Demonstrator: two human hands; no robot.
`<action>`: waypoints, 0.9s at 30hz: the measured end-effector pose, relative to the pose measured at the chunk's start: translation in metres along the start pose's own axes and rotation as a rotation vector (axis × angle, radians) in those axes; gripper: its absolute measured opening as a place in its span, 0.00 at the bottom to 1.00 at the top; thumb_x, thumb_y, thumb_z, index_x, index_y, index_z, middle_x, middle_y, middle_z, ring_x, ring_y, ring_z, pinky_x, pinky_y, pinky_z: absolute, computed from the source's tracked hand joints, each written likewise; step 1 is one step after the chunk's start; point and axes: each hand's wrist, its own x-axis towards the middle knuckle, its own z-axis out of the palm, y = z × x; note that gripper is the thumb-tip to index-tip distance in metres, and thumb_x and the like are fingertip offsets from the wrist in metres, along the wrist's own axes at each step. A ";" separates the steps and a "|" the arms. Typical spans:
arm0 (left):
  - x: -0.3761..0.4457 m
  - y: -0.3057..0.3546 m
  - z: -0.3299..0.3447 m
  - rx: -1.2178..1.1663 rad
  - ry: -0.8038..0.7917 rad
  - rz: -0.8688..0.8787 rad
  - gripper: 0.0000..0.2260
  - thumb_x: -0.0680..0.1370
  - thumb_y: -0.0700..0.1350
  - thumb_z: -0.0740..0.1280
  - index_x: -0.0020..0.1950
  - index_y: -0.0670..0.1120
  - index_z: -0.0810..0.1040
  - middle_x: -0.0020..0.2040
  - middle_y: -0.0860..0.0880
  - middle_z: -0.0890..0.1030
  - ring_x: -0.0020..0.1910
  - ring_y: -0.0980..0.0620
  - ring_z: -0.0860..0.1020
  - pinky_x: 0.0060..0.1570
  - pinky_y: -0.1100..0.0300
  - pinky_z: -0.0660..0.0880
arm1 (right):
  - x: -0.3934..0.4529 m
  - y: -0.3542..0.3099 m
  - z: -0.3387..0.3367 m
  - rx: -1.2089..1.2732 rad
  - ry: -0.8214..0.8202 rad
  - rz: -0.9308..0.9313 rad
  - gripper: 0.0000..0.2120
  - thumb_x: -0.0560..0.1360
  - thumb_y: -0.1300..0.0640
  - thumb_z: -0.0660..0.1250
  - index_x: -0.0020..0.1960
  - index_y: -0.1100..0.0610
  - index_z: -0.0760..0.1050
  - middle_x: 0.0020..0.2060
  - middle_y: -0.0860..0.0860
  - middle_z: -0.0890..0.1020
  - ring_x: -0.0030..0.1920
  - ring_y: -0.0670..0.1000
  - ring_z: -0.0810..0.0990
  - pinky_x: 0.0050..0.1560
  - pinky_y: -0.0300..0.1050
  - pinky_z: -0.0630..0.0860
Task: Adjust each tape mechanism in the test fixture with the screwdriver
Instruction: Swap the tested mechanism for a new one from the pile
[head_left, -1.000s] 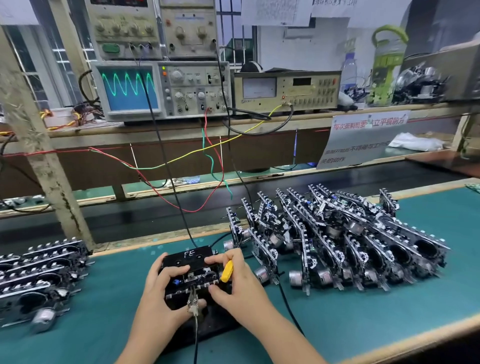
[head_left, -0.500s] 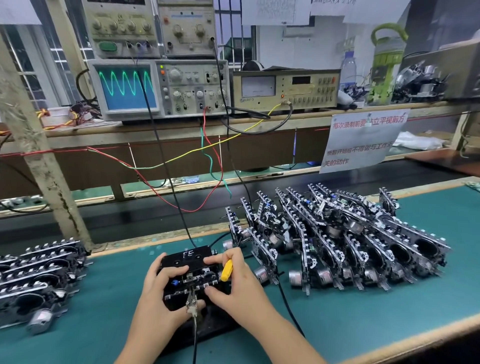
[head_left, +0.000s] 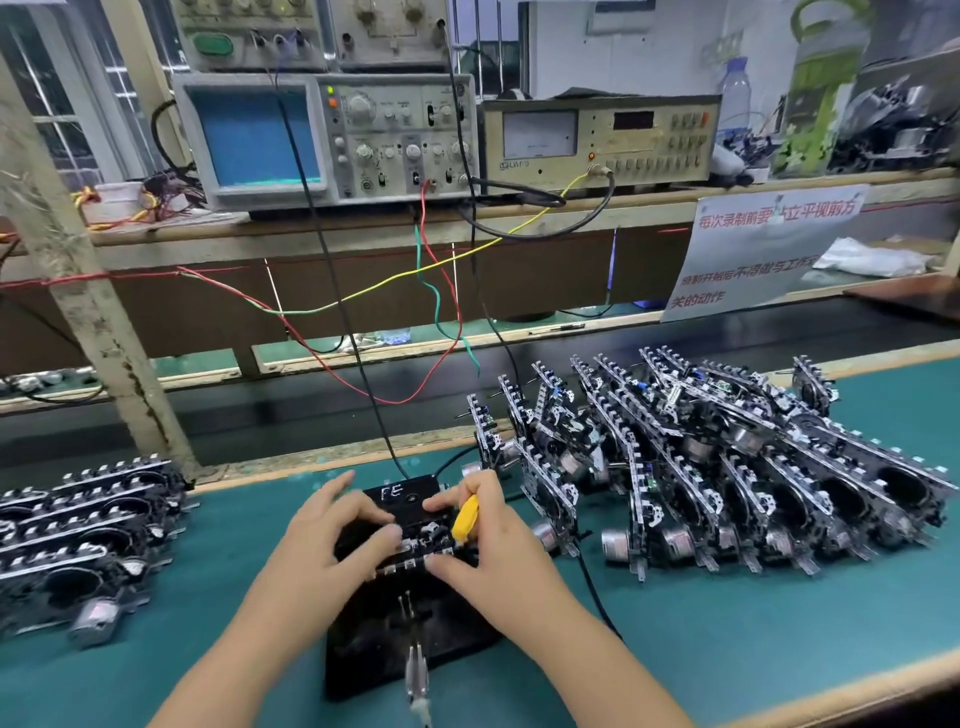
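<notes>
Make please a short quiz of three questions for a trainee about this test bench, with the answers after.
1. True or false: the oscilloscope screen shows a tall green sine wave.
2. Which hand holds the yellow screwdriver? A) left hand B) right hand
3. Fill in: the letters written on the test fixture are ____.

Key: 1. False, only a flat line low on the screen. 2. B. 3. FE.
</notes>
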 end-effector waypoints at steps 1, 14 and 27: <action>0.009 0.007 0.000 0.070 -0.005 0.004 0.08 0.74 0.58 0.74 0.46 0.57 0.79 0.61 0.65 0.76 0.67 0.59 0.72 0.58 0.58 0.68 | 0.001 -0.002 -0.002 -0.023 -0.025 -0.004 0.25 0.75 0.52 0.74 0.53 0.36 0.57 0.60 0.35 0.76 0.57 0.42 0.76 0.57 0.44 0.74; 0.015 -0.015 -0.044 0.240 0.335 -0.067 0.17 0.70 0.68 0.72 0.49 0.60 0.73 0.45 0.63 0.81 0.42 0.64 0.80 0.41 0.62 0.74 | -0.004 -0.007 -0.001 -0.213 -0.050 -0.161 0.26 0.76 0.57 0.68 0.66 0.44 0.58 0.64 0.29 0.57 0.66 0.40 0.59 0.66 0.38 0.57; -0.046 0.047 -0.009 -0.334 0.175 -0.204 0.12 0.73 0.48 0.77 0.53 0.56 0.81 0.54 0.42 0.85 0.47 0.63 0.83 0.52 0.72 0.74 | 0.026 -0.040 -0.041 0.139 -0.140 -0.145 0.17 0.76 0.62 0.71 0.50 0.47 0.64 0.53 0.45 0.81 0.51 0.44 0.74 0.52 0.41 0.73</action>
